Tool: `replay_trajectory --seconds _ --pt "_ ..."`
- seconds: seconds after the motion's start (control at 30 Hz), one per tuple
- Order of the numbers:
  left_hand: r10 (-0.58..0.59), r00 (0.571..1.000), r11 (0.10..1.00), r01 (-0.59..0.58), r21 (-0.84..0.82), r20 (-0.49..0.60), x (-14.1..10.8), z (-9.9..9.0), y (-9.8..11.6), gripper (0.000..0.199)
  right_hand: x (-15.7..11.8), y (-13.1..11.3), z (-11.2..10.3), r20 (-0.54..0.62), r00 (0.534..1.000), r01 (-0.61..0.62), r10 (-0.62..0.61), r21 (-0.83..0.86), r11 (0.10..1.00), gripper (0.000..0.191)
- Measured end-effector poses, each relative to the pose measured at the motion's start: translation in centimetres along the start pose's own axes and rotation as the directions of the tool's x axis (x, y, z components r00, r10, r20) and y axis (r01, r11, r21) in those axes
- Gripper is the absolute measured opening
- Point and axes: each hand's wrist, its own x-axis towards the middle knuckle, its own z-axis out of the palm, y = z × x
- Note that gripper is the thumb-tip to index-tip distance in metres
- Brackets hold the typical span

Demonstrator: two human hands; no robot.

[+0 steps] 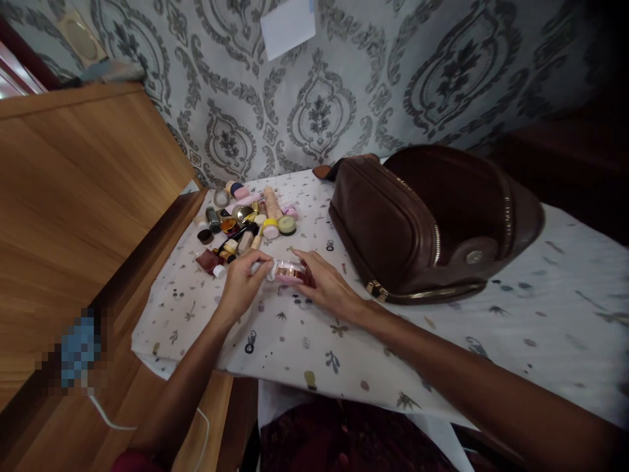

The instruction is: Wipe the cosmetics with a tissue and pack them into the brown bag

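Observation:
A small clear bottle with a pinkish body and gold lettering lies sideways between my hands, above the patterned white cloth. My left hand pinches its white cap end. Around its other end, the fingers of my right hand are wrapped. Just beyond my left hand sits a heap of cosmetics, among them a green-lidded jar, a yellow-rimmed jar and a dark red pouch-like item. To the right stands a brown leather bag with its zip open.
The cloth-covered table meets a patterned wall at the back. A wooden cabinet rises on the left. A white cable hangs at the lower left. White paper is on the wall.

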Motion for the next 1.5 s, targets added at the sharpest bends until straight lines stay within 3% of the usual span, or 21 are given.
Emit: replay_trajectory --seconds 0.13,0.2,0.37,0.7,0.83,1.0,1.13,1.3,1.5 --pt "-0.068 0.998 0.996 0.067 -0.063 -0.012 0.1 0.1 -1.3 0.017 0.2 0.0 0.2 -0.044 0.996 -0.080 0.083 0.063 0.995 0.018" --pt "-0.082 0.997 0.994 0.081 -0.075 -0.015 0.1 0.1 -1.7 0.016 0.2 -0.3 0.0 -0.031 0.996 -0.084 0.088 0.113 0.990 0.015" --pt "-0.020 0.999 1.000 0.020 -0.004 -0.030 -0.2 0.2 -1.1 0.014 -0.1 -1.2 -0.6 0.041 0.997 -0.065 0.059 0.168 0.984 0.023" --pt "0.135 0.989 0.972 -0.143 0.185 0.052 -0.9 0.5 2.7 0.017 -0.2 -0.7 -0.1 0.000 1.000 0.021 -0.021 0.104 0.994 0.042" --pt "0.137 0.989 0.965 -0.145 0.218 0.054 -0.8 0.3 2.5 0.016 0.0 -0.3 0.2 -0.009 0.997 -0.078 0.079 0.125 0.989 0.053" --pt "0.106 0.993 0.971 -0.113 0.210 0.044 -0.1 0.0 1.1 0.014 0.3 -0.3 0.3 0.035 0.981 -0.195 0.192 0.121 0.973 0.022" --pt "0.094 0.995 0.972 -0.101 0.213 0.039 0.0 -0.1 0.7 0.015 0.3 -0.5 0.0 0.016 0.991 -0.137 0.136 0.162 0.977 0.016" --pt "0.108 0.993 0.963 -0.116 0.244 0.049 -0.4 -0.1 1.0 0.015 -0.1 -0.6 -0.2 -0.002 1.000 -0.012 0.013 0.123 0.992 0.034" --pt "0.172 0.981 0.938 -0.191 0.288 0.091 -1.1 0.4 2.9 0.017 -0.4 -0.9 -0.2 0.020 1.000 -0.006 0.005 0.074 0.997 0.046"
